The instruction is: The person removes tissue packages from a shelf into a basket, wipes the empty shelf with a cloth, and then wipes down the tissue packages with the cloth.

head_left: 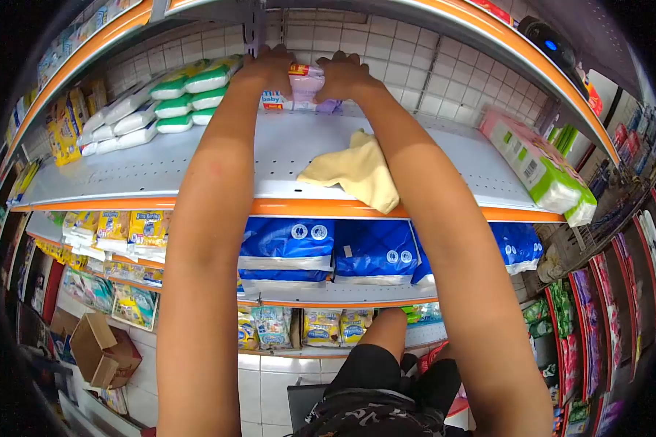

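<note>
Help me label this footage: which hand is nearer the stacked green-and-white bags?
Left. The left hand is just right of the bags; the right hand is farther right, past the left one.

Grey shelf (284,160), centre: smooth painted metal, faint sheen. Yellow cloth (361,171), centre: matt, soft, creased. Blue packs (375,247), below centre: glossy, wrinkled plastic. Open box (103,351), lower left: matt brown cardboard. Wall tiles (401,51), top: smooth, pale.

The only view looks forward and down from the person's head, facing the shelf (284,171), its back tiles farther off.
</note>
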{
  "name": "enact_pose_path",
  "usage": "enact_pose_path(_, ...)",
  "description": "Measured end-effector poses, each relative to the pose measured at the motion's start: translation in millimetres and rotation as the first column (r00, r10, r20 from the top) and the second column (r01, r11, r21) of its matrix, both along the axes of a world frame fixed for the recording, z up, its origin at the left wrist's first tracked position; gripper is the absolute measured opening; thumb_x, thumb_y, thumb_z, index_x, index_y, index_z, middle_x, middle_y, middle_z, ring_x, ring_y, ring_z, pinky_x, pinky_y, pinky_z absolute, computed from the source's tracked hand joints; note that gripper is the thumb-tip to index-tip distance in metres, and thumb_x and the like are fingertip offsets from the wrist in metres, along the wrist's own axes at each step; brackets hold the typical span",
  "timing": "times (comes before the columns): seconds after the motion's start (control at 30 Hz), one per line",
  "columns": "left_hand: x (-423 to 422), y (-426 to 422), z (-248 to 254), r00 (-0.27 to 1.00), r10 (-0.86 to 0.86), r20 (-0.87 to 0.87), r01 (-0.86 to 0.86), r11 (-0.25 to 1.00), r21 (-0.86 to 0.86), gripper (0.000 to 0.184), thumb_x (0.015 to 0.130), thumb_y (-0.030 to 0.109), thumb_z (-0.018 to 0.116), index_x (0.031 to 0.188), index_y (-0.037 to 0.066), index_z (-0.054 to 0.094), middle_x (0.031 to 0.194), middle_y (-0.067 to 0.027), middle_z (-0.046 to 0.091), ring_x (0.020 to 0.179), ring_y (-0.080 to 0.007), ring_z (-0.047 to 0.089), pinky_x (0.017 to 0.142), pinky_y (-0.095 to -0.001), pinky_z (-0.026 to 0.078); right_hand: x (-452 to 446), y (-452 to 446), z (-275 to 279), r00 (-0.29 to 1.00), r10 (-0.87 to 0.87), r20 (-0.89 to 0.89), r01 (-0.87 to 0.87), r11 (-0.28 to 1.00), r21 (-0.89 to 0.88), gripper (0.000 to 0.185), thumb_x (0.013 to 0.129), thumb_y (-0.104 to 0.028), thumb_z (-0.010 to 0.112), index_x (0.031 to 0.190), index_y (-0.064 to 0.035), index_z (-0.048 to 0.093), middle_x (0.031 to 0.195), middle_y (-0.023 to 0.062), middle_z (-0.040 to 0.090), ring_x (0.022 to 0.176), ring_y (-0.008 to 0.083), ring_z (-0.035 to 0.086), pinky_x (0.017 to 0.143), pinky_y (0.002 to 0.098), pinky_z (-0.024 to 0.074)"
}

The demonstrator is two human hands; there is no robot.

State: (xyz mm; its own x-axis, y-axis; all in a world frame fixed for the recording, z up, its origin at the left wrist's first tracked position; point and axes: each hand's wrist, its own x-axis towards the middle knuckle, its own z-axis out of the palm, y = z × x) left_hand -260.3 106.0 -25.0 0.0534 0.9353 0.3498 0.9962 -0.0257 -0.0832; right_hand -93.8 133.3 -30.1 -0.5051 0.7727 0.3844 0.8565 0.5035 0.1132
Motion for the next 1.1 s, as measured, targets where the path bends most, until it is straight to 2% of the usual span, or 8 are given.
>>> enact_pose_path(0.17, 13.8, -27.4, 9.6, 0.996, -0.040, 0.074, 0.043, 0.998, -0.038, 0.078, 0.056, 0.027, 0.075, 0.125, 0.015, 0.042, 0.123, -0.0099, 0.054, 0.120, -0.0290, 0.047, 0.101, -0.0596, 0.024, 11.3, -21.8, 7.2, 0.993, 0.077, 0.091, -0.093, 0.979, 0.181, 0.069, 0.060, -0.029, 0.075, 0.122, -0.0113, 0.051, 0.123, 0.0135, 0.048, 0.118, 0.0303, 0.046, 0.092, 0.0418, 0.0445)
enact_pose_path(0.3, 60.7, -64.9, 26.9, 0.952, -0.261, 0.158, 0.254, 0.965, 0.066, 0.070, 0.060, 0.029, 0.072, 0.121, 0.015, 0.041, 0.108, -0.0134, 0.063, 0.105, -0.0305, 0.058, 0.089, -0.0465, 0.042, 64.6, -56.5, 28.5, 0.995, 0.101, -0.007, -0.099, 0.988, 0.118, 0.055, 0.065, -0.021, 0.069, 0.114, -0.0052, 0.052, 0.104, 0.0180, 0.061, 0.095, 0.0312, 0.061, 0.078, 0.0418, 0.0515)
enact_pose_path(0.37, 90.7, -73.9, 28.8, 0.936, -0.352, -0.009, 0.347, 0.916, 0.203, 0.063, 0.061, 0.030, 0.070, 0.118, 0.015, 0.046, 0.104, -0.0131, 0.064, 0.098, -0.0303, 0.060, 0.082, -0.0417, 0.047, 107.6, -79.6, 31.4, 0.996, 0.086, -0.024, -0.075, 0.952, 0.298, 0.051, 0.065, -0.020, 0.068, 0.111, -0.0046, 0.051, 0.092, 0.0165, 0.064, 0.085, 0.0330, 0.063, 0.071, 0.0435, 0.0522)
enact_pose_path(0.47, 148.5, -98.2, 23.3, 0.811, -0.565, -0.151, 0.563, 0.685, 0.461, 0.049, 0.063, 0.029, 0.071, 0.107, 0.015, 0.059, 0.103, -0.0106, 0.064, 0.096, -0.0301, 0.059, 0.082, -0.0412, 0.046, 180.0, -118.0, 20.9, 0.995, 0.085, -0.057, -0.048, 0.878, 0.477, 0.047, 0.066, -0.019, 0.068, 0.108, -0.0050, 0.050, 0.089, 0.0159, 0.065, 0.082, 0.0339, 0.064, 0.067, 0.0441, 0.0520)
enact_pose_path(0.67, 297.9, -167.4, 12.6, 0.558, -0.691, -0.459, 0.808, 0.325, 0.492, 0.052, 0.063, 0.027, 0.073, 0.110, 0.010, 0.057, 0.093, -0.0097, 0.063, 0.089, -0.0285, 0.059, 0.075, -0.0401, 0.045, 331.7, -243.3, -12.8, 0.978, -0.107, -0.180, 0.186, 0.836, 0.517, 0.039, 0.068, -0.016, 0.068, 0.102, -0.0064, 0.052, 0.089, 0.0120, 0.063, 0.086, 0.0310, 0.062, 0.068, 0.0429, 0.0516)
enact_pose_path(0.7, 324.4, -190.6, 10.4, 0.569, -0.708, -0.418, 0.810, 0.395, 0.433, 0.057, 0.064, 0.026, 0.074, 0.116, 0.011, 0.056, 0.106, -0.0114, 0.062, 0.097, -0.0302, 0.058, 0.083, -0.0394, 0.044, 356.9, -264.2, -24.7, 0.960, -0.186, -0.210, 0.268, 0.832, 0.487, 0.039, 0.068, -0.016, 0.068, 0.102, -0.0064, 0.052, 0.089, 0.0120, 0.063, 0.086, 0.0310, 0.062, 0.068, 0.0429, 0.0516)
enact_pose_path(0.77, 377.9, -220.3, -3.6, 0.466, -0.766, -0.443, 0.865, 0.289, 0.409, 0.057, 0.064, 0.024, 0.074, 0.117, 0.012, 0.056, 0.105, -0.0113, 0.063, 0.096, -0.0300, 0.059, 0.083, -0.0395, 0.045, 409.4, -308.9, -51.0, 0.960, -0.073, -0.269, 0.235, 0.732, 0.640, 0.039, 0.068, -0.017, 0.068, 0.104, -0.0085, 0.054, 0.090, 0.0108, 0.063, 0.088, 0.0306, 0.062, 0.068, 0.0421, 0.0517)
enact_pose_path(1.1, 628.9, -284.9, -198.4, -0.041, -0.999, 0.023, 0.999, -0.041, -0.004, 0.052, 0.058, 0.020, 0.078, 0.105, 0.008, 0.058, 0.092, -0.0093, 0.064, 0.088, -0.0263, 0.061, 0.075, -0.0390, 0.046, 584.0, -469.7, -258.4, 0.569, -0.628, -0.531, 0.733, 0.680, -0.020, 0.046, 0.068, -0.021, 0.068, 0.112, -0.0151, 0.058, 0.102, 0.0092, 0.063, 0.093, 0.0310, 0.059, 0.076, 0.0414, 0.0495)
